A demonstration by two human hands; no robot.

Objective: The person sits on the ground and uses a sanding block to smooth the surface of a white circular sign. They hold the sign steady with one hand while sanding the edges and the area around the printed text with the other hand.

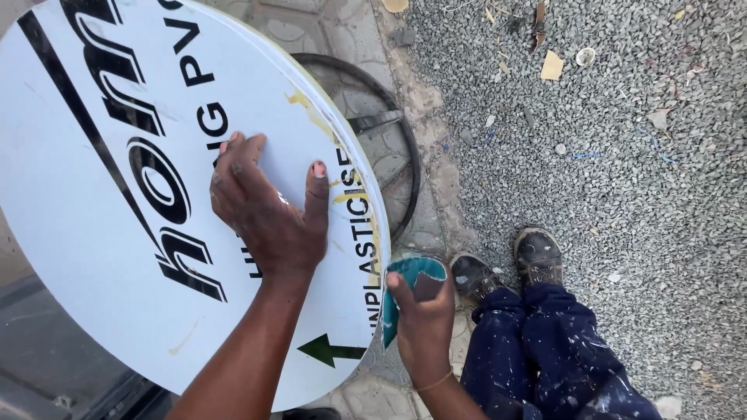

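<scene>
Ground: I see outdoor ground, with grey loose gravel (622,194) right of the white round panel (117,233) and patterned paving slabs (311,31) running under and beside the panel's right edge.
Landmark: the white round panel fills the left half of my view, tilted, with black lettering, a green arrow near its lower edge and yellowish smears along its right rim.
Left hand: my left hand (268,210) lies flat on the panel's face, fingers spread, thumb stretched toward the right rim, pressing on the surface.
Right hand: my right hand (424,319) sits just off the panel's lower right rim, fingers and thumb pinching a folded sheet of sandpaper (408,284), teal on one side and brown on the other, which touches the rim.
Behind the panel: one dark metal ring (389,140) lies on the paving, partly showing past the panel's right edge.
Count: one panel, one ring, one sandpaper sheet, two dusty shoes (506,268) and two paint-flecked dark blue trouser legs (545,358), right of the sandpaper.
Litter: several scraps of card and wood (552,66) lie on the gravel, well apart from the panel, toward the top.
Hidden: the panel is cut off at the top and left, and its lettering is partly covered by my left hand; most of the ring is behind the panel.
Unclear: a dark surface (47,358) below the panel's lower left edge is too cropped for me to tell what it is.
</scene>
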